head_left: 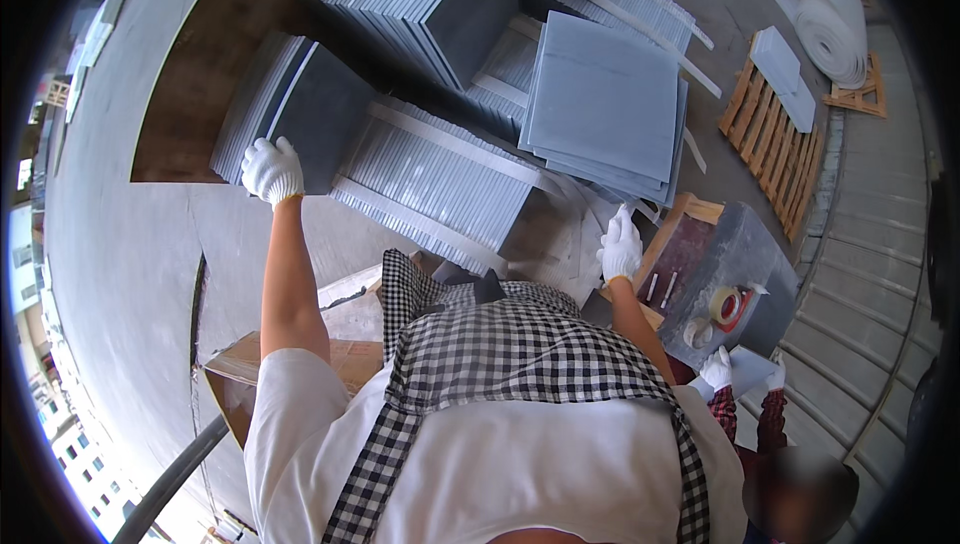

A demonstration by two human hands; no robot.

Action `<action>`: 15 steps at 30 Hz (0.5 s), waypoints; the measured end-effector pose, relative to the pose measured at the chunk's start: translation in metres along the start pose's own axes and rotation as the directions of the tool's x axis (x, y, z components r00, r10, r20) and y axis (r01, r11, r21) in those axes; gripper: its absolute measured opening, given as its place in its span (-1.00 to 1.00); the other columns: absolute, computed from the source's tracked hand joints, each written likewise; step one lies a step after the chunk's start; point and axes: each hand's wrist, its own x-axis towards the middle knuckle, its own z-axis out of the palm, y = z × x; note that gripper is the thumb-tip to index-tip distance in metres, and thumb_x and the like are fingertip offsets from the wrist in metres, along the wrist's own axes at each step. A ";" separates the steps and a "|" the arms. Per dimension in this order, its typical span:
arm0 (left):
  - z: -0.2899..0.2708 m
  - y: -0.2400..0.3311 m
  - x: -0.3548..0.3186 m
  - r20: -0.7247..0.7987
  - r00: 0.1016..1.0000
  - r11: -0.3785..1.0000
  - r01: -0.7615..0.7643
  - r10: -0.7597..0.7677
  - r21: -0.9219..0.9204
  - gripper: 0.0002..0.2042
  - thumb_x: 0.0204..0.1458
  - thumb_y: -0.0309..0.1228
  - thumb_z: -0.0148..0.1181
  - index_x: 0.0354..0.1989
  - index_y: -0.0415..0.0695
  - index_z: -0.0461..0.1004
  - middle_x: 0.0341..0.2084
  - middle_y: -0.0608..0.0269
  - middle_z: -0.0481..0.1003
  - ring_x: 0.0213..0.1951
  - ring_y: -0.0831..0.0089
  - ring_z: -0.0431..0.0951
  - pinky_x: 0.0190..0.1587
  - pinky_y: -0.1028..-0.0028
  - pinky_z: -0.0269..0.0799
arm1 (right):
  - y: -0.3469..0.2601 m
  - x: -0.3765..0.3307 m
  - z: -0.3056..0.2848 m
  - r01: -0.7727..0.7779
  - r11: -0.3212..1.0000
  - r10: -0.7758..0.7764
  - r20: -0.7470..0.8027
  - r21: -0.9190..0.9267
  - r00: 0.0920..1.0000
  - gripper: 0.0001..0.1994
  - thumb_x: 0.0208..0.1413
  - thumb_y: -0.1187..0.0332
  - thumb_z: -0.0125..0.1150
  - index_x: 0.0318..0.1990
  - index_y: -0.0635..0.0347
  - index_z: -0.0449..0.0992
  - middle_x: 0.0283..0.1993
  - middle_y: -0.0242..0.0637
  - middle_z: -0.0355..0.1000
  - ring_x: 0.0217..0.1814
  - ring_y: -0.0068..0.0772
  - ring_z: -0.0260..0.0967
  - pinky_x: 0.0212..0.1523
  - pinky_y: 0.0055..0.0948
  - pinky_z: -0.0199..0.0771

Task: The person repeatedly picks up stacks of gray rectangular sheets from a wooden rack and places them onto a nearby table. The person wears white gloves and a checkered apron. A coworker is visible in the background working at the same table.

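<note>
My left hand (271, 172), in a white knit glove, is at the near upper edge of a row of upright dark grey tiles (322, 109). Its fingers are curled over the edge of one tile, and a narrow gap shows between that tile and those to its left. My right hand (620, 246), gloved too, is held in the air just below a flat pile of square grey tiles (605, 94). Its fingers are partly stretched and nothing shows in them. Between my hands lies a strapped row of tiles (430, 179) set on edge.
More upright tiles (430, 9) stand farther back. To the right, a grey-topped bench (745, 254) holds tape rolls (726, 304); beside it a co-worker's gloved hands (718, 369) hold a grey tile. Beyond are a wooden pallet (765, 149) and a white foam roll (825, 29). A cardboard box (235, 374) is near me.
</note>
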 end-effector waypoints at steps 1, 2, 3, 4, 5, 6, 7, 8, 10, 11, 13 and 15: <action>-0.002 -0.001 0.000 -0.003 1.000 1.000 -0.013 0.013 0.007 -0.63 0.14 -0.05 0.20 -0.25 -0.15 0.62 -0.24 0.01 0.61 -0.17 0.07 0.63 -0.20 0.12 0.56 | 0.004 -0.001 -0.001 0.000 1.000 -0.001 -0.008 -0.029 1.000 -0.56 0.35 0.03 0.04 0.33 -0.19 0.41 0.11 -0.23 0.50 -0.12 -0.18 0.55 -0.07 -0.17 0.57; -0.002 -0.003 -0.001 -0.006 1.000 1.000 -0.026 0.026 0.014 -0.62 0.14 -0.03 0.21 -0.24 -0.15 0.62 -0.24 0.01 0.61 -0.17 0.07 0.63 -0.19 0.12 0.56 | 0.008 -0.001 -0.002 0.003 0.998 -0.004 -0.014 -0.059 1.000 -0.56 0.35 0.02 0.03 0.33 -0.20 0.41 0.14 -0.23 0.49 -0.07 -0.15 0.54 -0.03 -0.16 0.55; -0.002 -0.004 -0.001 -0.008 0.999 0.999 -0.043 0.043 0.019 -0.61 0.13 -0.02 0.22 -0.23 -0.15 0.61 -0.23 0.01 0.61 -0.17 0.07 0.63 -0.19 0.12 0.57 | 0.011 -0.004 -0.002 0.034 0.993 -0.039 -0.046 -0.116 0.998 -0.56 0.35 0.01 0.03 0.33 -0.20 0.41 0.16 -0.23 0.48 0.00 -0.13 0.52 0.02 -0.14 0.52; -0.007 -0.004 0.000 0.042 0.998 0.998 -0.050 0.048 0.041 -0.58 0.11 0.01 0.25 -0.20 -0.15 0.61 -0.22 0.02 0.61 -0.16 0.08 0.63 -0.18 0.13 0.58 | 0.015 -0.006 -0.004 0.045 0.986 -0.056 -0.064 -0.160 0.996 -0.55 0.35 0.00 0.02 0.33 -0.21 0.41 0.17 -0.23 0.48 0.04 -0.10 0.50 0.07 -0.13 0.49; -0.009 -0.006 0.002 0.074 0.995 0.996 -0.076 0.072 0.051 -0.57 0.10 0.04 0.25 -0.20 -0.13 0.62 -0.22 0.03 0.61 -0.17 0.08 0.63 -0.20 0.12 0.58 | 0.020 -0.007 -0.006 0.053 0.977 -0.072 -0.083 -0.205 0.994 -0.55 0.35 -0.01 0.01 0.33 -0.21 0.41 0.19 -0.23 0.47 0.09 -0.07 0.47 0.12 -0.12 0.46; -0.017 -0.005 0.006 0.128 0.987 0.993 -0.101 0.093 0.056 -0.57 0.09 0.05 0.26 -0.20 -0.13 0.63 -0.23 0.03 0.61 -0.18 0.08 0.64 -0.21 0.12 0.58 | 0.028 -0.005 -0.006 0.048 0.972 -0.070 -0.088 -0.232 0.994 -0.54 0.35 -0.03 0.00 0.33 -0.22 0.41 0.20 -0.23 0.47 0.13 -0.05 0.45 0.15 -0.11 0.43; -0.023 -0.005 0.009 0.180 0.977 0.990 -0.127 0.114 0.064 -0.56 0.09 0.06 0.27 -0.21 -0.12 0.63 -0.24 0.04 0.61 -0.20 0.07 0.65 -0.21 0.11 0.58 | 0.039 -0.003 -0.004 0.070 0.965 -0.101 -0.111 -0.254 0.989 -0.55 0.36 0.00 0.00 0.33 -0.20 0.41 0.17 -0.24 0.47 0.06 -0.11 0.45 0.06 -0.15 0.44; -0.022 -0.004 0.010 0.191 0.971 0.985 -0.158 0.144 0.063 -0.56 0.07 0.09 0.27 -0.25 -0.09 0.67 -0.27 0.04 0.64 -0.23 0.06 0.67 -0.21 0.12 0.58 | 0.049 0.000 -0.003 0.089 0.956 -0.131 -0.138 -0.279 0.982 -0.57 0.36 0.02 0.01 0.32 -0.19 0.42 0.15 -0.25 0.48 -0.01 -0.17 0.45 -0.03 -0.19 0.45; -0.024 0.003 0.008 0.337 0.913 0.971 -0.240 0.229 -0.009 -0.55 0.06 0.11 0.26 -0.28 -0.09 0.68 -0.29 0.04 0.65 -0.24 0.03 0.68 -0.21 0.11 0.57 | 0.074 0.005 0.001 0.172 0.928 -0.254 -0.222 -0.330 0.941 -0.63 0.40 0.14 0.05 0.30 -0.13 0.44 0.03 -0.29 0.51 -0.38 -0.46 0.52 -0.47 -0.37 0.55; -0.025 0.006 0.008 0.405 0.873 0.960 -0.275 0.270 -0.047 -0.54 0.06 0.12 0.26 -0.29 -0.09 0.69 -0.30 0.03 0.66 -0.24 0.02 0.68 -0.20 0.11 0.57 | 0.080 0.004 0.002 0.158 0.928 -0.243 -0.225 -0.338 0.944 -0.63 0.40 0.13 0.05 0.30 -0.13 0.44 0.03 -0.27 0.51 -0.35 -0.42 0.53 -0.42 -0.34 0.56; -0.021 0.008 0.005 0.530 0.785 0.946 -0.244 0.321 -0.212 -0.54 0.05 0.11 0.24 -0.30 -0.11 0.68 -0.33 -0.02 0.65 -0.23 -0.05 0.66 -0.19 0.07 0.54 | 0.068 -0.003 -0.002 0.140 0.926 -0.227 -0.221 -0.350 0.948 -0.62 0.39 0.12 0.05 0.30 -0.15 0.44 0.04 -0.25 0.52 -0.29 -0.34 0.56 -0.30 -0.27 0.59; -0.011 0.010 -0.008 0.451 0.801 0.914 -0.290 0.394 -0.284 -0.56 0.07 0.07 0.23 -0.30 -0.12 0.67 -0.34 -0.04 0.65 -0.24 -0.06 0.65 -0.19 0.06 0.53 | 0.049 -0.012 -0.013 0.030 0.946 -0.081 -0.147 -0.322 0.986 -0.51 0.33 -0.06 -0.03 0.36 -0.28 0.36 0.15 -0.13 0.47 0.12 0.06 0.44 0.16 -0.04 0.42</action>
